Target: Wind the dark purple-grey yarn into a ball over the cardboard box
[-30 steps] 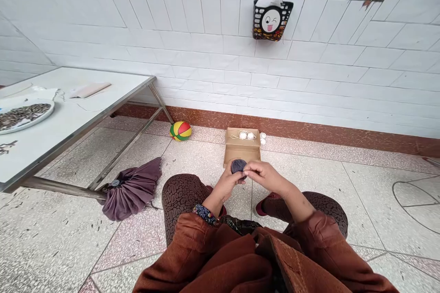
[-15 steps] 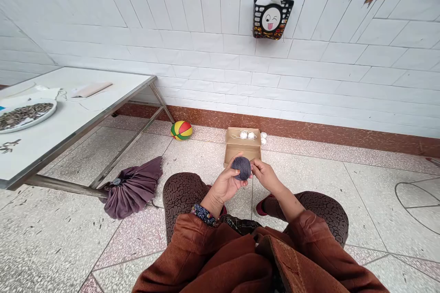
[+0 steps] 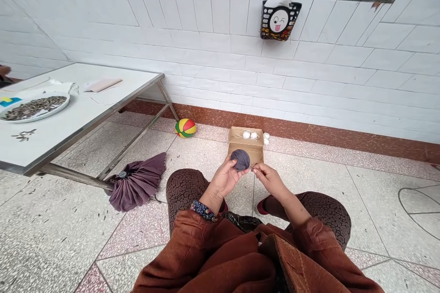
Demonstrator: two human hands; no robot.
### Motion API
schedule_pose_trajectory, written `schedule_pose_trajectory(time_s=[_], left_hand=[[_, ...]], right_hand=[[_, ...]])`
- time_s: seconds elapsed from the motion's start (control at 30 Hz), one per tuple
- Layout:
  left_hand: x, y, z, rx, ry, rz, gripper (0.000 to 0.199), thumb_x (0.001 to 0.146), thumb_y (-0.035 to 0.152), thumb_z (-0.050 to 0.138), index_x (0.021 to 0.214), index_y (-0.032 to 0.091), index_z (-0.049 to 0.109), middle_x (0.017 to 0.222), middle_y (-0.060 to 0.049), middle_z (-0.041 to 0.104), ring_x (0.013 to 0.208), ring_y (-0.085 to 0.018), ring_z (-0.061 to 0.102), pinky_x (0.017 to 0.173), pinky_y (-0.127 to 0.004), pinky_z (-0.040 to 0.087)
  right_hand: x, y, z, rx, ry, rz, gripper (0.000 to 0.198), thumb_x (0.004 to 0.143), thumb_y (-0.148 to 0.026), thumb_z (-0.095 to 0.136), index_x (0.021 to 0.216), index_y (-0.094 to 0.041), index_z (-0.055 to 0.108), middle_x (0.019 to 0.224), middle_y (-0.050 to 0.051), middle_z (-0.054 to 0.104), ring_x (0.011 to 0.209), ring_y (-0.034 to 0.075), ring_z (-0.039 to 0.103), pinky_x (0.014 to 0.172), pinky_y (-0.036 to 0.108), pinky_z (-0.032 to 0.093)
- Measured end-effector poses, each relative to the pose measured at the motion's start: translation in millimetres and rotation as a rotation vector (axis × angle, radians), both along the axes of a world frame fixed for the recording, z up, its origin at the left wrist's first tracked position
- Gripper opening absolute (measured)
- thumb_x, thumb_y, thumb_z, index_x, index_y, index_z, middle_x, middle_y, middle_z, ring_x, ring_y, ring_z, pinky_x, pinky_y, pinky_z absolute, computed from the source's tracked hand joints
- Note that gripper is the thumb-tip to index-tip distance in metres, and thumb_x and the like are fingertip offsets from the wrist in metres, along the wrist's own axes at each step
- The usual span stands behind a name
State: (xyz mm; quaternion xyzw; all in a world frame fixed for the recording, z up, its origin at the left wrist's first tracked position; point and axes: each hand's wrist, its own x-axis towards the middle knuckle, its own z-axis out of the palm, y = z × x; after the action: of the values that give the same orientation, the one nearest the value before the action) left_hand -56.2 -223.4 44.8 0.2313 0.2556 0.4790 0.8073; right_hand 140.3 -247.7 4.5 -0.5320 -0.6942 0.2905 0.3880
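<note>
A ball of dark grey yarn (image 3: 240, 160) rests in my left hand (image 3: 225, 179), whose thumb and fingers are curled around it. Just to the right of the ball, my right hand (image 3: 271, 180) is closed in a pinch. A thin strand of the yarn seems to be between its fingertips, though it is too fine to see clearly. Behind the ball, an open cardboard box (image 3: 235, 149) lies on the floor. Small white balls (image 3: 250, 134) with loose thread sit by its lid, and more white pieces (image 3: 266, 138) are at its right side.
A white table (image 3: 113, 94) on the left bears a plate of seeds (image 3: 37, 107) and a pinkish folded item (image 3: 106, 84). A folded purple umbrella (image 3: 137, 183) leans by its leg. A colourful ball (image 3: 185, 127) lies near the wall; a black basket (image 3: 280, 20) hangs above.
The view has shifted a little, so surroundings sit farther right. My right hand has moved slightly down and away from the yarn ball, still pinching. My left hand keeps hold of the ball.
</note>
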Motion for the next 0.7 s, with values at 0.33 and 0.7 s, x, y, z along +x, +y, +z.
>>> schedule_pose_trajectory(time_s=[0.33, 0.7], left_hand=[[-3.9, -6.0, -10.2, 0.337, 0.492, 0.042, 0.067, 0.064, 0.02, 0.084, 0.124, 0.022, 0.056, 0.115, -0.007, 0.066, 0.1, -0.02, 0.061, 0.089, -0.032, 0.044], [2.3, -19.6, 5.0, 0.355, 0.128, -0.227, 0.059, 0.07, 0.025, 0.081, 0.127, 0.02, 0.065, 0.13, -0.011, 0.063, 0.124, -0.029, 0.054, 0.105, -0.039, 0.038]], right_hand=[[-6.6, -10.2, 73.7, 0.137, -0.017, 0.218, 0.022, 0.098, -0.038, 0.057, 0.089, -0.022, 0.069, 0.083, 0.004, 0.069, 0.077, 0.017, 0.063, 0.072, 0.029, 0.048], [3.7, 13.7, 26.2, 0.091, 0.064, 0.04, 0.025, 0.099, -0.036, 0.049, 0.087, -0.021, 0.065, 0.082, 0.004, 0.066, 0.079, 0.018, 0.061, 0.074, 0.029, 0.047]])
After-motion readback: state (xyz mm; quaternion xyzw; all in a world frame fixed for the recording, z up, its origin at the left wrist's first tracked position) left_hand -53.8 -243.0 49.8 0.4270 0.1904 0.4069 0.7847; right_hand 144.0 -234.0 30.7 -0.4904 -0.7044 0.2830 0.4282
